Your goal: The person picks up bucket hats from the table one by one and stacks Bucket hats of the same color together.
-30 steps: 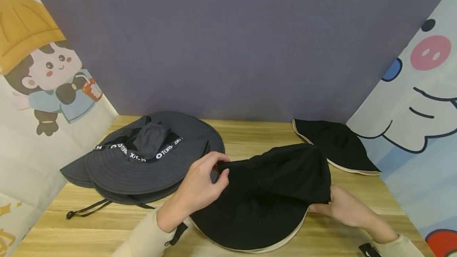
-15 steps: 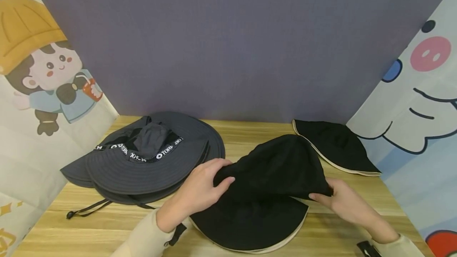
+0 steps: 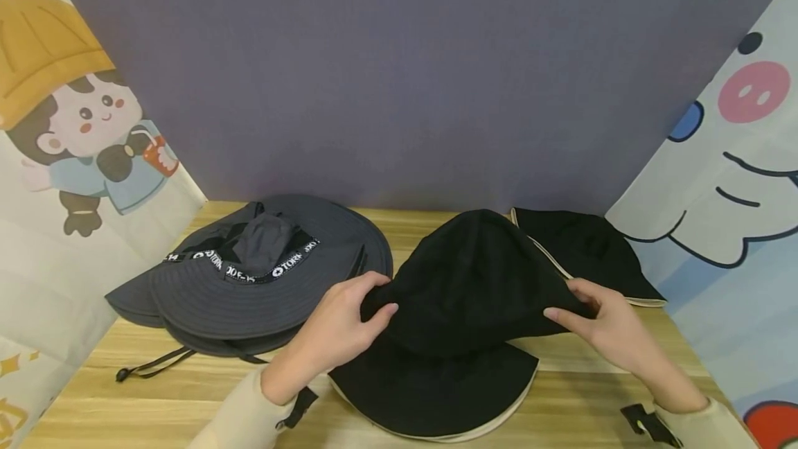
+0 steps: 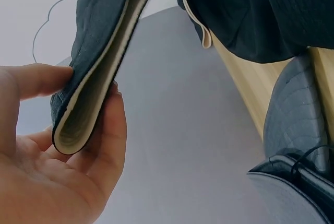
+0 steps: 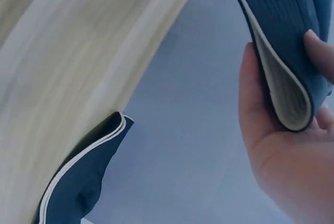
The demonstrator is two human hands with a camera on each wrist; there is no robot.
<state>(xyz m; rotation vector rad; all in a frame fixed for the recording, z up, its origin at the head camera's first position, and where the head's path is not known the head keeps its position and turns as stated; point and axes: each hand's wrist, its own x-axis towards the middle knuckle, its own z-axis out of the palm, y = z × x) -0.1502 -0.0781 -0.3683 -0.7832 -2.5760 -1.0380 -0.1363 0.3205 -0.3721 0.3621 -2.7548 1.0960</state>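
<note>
Both hands hold a black bucket hat [image 3: 474, 283] by opposite ends of its brim, crown toward the back. My left hand [image 3: 339, 321] pinches the left end. In the left wrist view, the folded brim [image 4: 99, 41] shows its cream lining between thumb and fingers. My right hand [image 3: 611, 321] pinches the right end; the right wrist view shows that brim edge [image 5: 282, 51] folded into a loop in the grip. Beneath the held hat, a second black hat [image 3: 436, 393] with cream trim lies on the table, its upper part hidden.
Dark grey wide-brimmed hats [image 3: 249, 303] lie stacked at the left, a black cord [image 3: 156, 364] trailing in front. Another black hat with cream edging [image 3: 598, 255] lies flat at the back right. A grey panel [image 3: 399, 89] stands behind the wooden table [image 3: 206, 400].
The held hat has been lifted and spread, its crown swinging from the right toward the back and middle. The right hand has moved up and slightly right. The lower hat stays put.
</note>
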